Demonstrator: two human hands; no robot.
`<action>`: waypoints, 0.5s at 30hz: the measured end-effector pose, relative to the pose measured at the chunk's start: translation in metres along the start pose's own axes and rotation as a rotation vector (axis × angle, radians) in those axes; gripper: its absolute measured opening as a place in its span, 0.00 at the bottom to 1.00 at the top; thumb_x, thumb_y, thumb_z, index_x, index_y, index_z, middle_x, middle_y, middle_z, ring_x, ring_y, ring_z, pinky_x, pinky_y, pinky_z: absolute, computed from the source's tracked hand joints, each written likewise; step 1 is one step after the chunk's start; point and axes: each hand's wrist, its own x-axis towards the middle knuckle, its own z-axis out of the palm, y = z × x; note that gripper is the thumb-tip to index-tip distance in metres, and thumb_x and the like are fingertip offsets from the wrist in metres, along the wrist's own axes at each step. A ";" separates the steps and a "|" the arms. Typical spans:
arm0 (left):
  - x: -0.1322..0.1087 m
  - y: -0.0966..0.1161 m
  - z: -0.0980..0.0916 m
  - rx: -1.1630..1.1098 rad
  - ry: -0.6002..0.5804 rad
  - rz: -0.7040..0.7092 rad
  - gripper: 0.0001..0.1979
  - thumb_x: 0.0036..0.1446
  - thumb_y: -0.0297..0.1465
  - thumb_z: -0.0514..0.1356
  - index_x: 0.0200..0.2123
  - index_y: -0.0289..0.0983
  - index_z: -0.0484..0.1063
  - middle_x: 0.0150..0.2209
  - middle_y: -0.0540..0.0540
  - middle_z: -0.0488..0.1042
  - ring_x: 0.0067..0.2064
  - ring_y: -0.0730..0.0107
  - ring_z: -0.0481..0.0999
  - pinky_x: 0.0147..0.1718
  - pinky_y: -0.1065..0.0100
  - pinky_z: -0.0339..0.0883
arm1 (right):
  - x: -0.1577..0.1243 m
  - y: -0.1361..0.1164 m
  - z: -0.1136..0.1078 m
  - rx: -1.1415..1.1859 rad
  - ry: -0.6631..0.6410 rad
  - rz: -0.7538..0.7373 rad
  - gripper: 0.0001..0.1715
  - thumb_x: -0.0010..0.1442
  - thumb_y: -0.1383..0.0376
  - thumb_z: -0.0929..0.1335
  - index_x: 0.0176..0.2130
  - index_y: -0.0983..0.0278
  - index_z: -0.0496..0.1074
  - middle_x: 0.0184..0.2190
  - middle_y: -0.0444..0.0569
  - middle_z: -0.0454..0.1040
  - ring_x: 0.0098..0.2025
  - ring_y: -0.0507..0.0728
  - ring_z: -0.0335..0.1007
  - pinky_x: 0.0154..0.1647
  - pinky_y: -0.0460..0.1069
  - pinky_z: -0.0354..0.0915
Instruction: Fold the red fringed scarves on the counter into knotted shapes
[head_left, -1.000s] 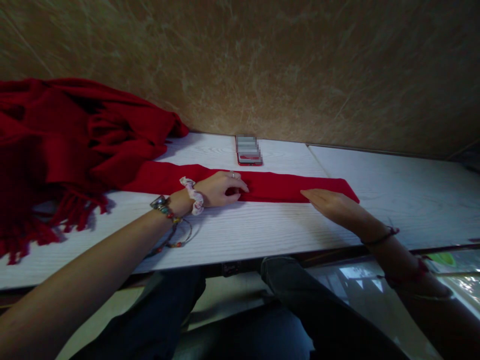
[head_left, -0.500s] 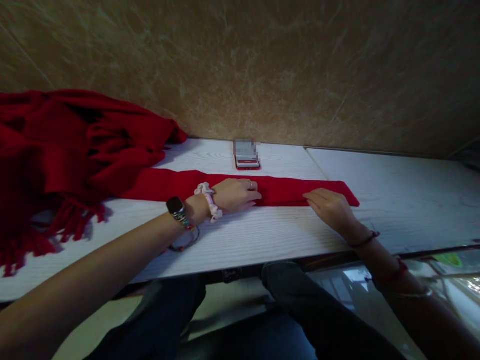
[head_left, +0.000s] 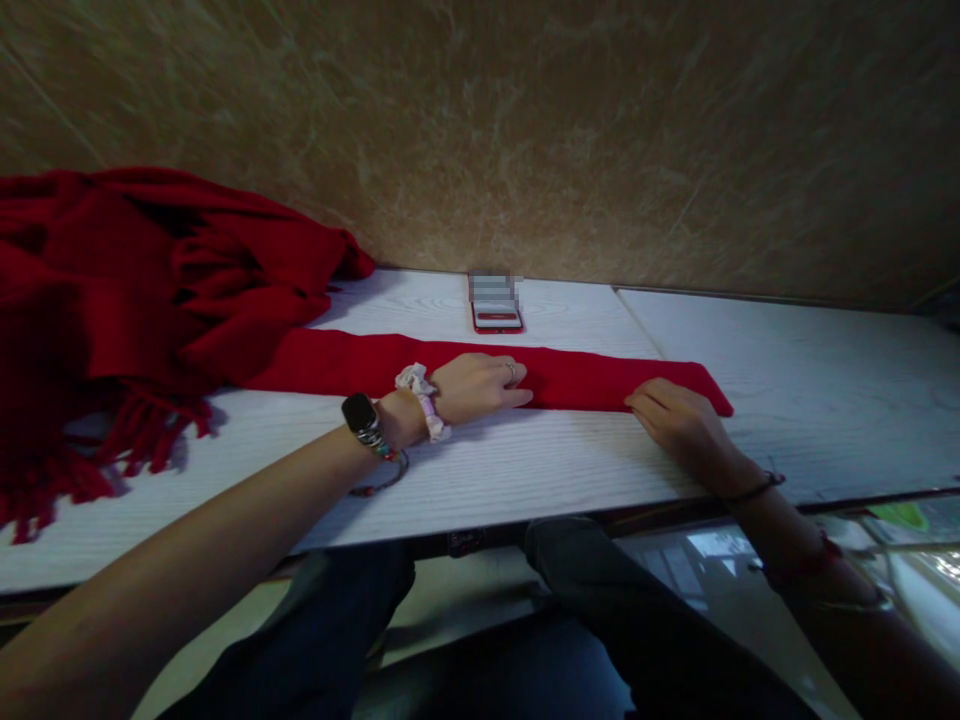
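A red fringed scarf (head_left: pixel 577 378) is folded into a long narrow strip along the white tabletop, its slanted end at the right. My left hand (head_left: pixel 480 385) rests palm down on the middle of the strip, fingers bent against the cloth and thumb a little apart. At the strip's near edge, close to the right end, my right hand (head_left: pixel 675 420) pinches the fabric between thumb and fingers. The scarf's left part is a loose, crumpled heap with tassels hanging toward me.
A phone (head_left: pixel 497 318) with a red edge lies behind the strip, near the brown marbled wall (head_left: pixel 480 140). The white table (head_left: pixel 480 480) has a seam at the right, and its front edge runs just above my legs (head_left: pixel 600 600).
My right hand has slid slightly right along the strip's near edge. The fold there looks flatter, and the right end lies a little farther right. My left hand stays about in place.
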 end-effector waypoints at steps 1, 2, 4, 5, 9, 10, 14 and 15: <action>0.000 -0.001 -0.002 0.006 0.004 0.005 0.14 0.64 0.31 0.45 0.39 0.38 0.70 0.30 0.48 0.67 0.31 0.72 0.64 0.26 0.69 0.50 | 0.001 0.000 -0.001 -0.007 0.014 0.012 0.15 0.60 0.71 0.58 0.30 0.66 0.72 0.30 0.53 0.72 0.32 0.55 0.64 0.31 0.49 0.62; 0.000 -0.002 -0.003 0.016 0.003 0.010 0.14 0.64 0.31 0.45 0.40 0.39 0.70 0.30 0.48 0.67 0.31 0.71 0.64 0.26 0.69 0.50 | 0.002 0.000 -0.001 -0.015 0.032 0.025 0.15 0.60 0.71 0.58 0.29 0.66 0.72 0.29 0.53 0.71 0.32 0.55 0.64 0.31 0.49 0.62; 0.000 -0.004 -0.006 0.033 -0.014 0.017 0.15 0.64 0.30 0.45 0.42 0.39 0.70 0.31 0.47 0.66 0.31 0.70 0.64 0.26 0.68 0.50 | 0.004 0.000 -0.002 -0.021 0.045 0.029 0.16 0.60 0.71 0.59 0.28 0.67 0.72 0.28 0.53 0.71 0.31 0.55 0.64 0.31 0.49 0.62; -0.001 -0.004 -0.007 0.034 -0.032 0.015 0.14 0.64 0.31 0.45 0.43 0.40 0.70 0.31 0.47 0.66 0.31 0.70 0.63 0.26 0.69 0.49 | 0.004 0.000 -0.002 -0.018 0.036 0.013 0.15 0.60 0.71 0.59 0.28 0.67 0.72 0.28 0.52 0.71 0.31 0.55 0.64 0.31 0.49 0.62; 0.000 -0.002 -0.005 -0.009 -0.116 -0.021 0.13 0.62 0.31 0.49 0.44 0.41 0.71 0.30 0.48 0.66 0.31 0.71 0.63 0.27 0.70 0.49 | -0.002 0.000 0.000 0.007 -0.023 -0.057 0.13 0.59 0.72 0.59 0.33 0.68 0.72 0.31 0.53 0.71 0.34 0.54 0.65 0.35 0.49 0.64; 0.000 -0.002 -0.003 -0.016 -0.124 -0.031 0.13 0.62 0.31 0.49 0.44 0.42 0.71 0.31 0.48 0.66 0.31 0.71 0.63 0.28 0.70 0.50 | -0.004 0.000 0.001 0.009 -0.020 -0.057 0.13 0.59 0.72 0.59 0.34 0.68 0.72 0.32 0.53 0.71 0.35 0.54 0.65 0.36 0.49 0.64; -0.001 -0.001 0.000 -0.046 -0.107 -0.049 0.14 0.62 0.30 0.49 0.45 0.43 0.72 0.32 0.47 0.67 0.33 0.70 0.64 0.29 0.70 0.51 | -0.008 0.001 0.005 0.038 -0.021 -0.036 0.14 0.59 0.72 0.59 0.37 0.69 0.72 0.34 0.54 0.72 0.37 0.56 0.66 0.39 0.51 0.65; -0.001 -0.001 0.001 -0.055 -0.098 -0.055 0.14 0.61 0.30 0.49 0.45 0.43 0.71 0.33 0.47 0.66 0.33 0.70 0.64 0.30 0.70 0.52 | -0.009 0.001 0.006 0.052 -0.023 -0.026 0.14 0.59 0.72 0.59 0.38 0.70 0.72 0.34 0.55 0.72 0.37 0.56 0.66 0.39 0.51 0.66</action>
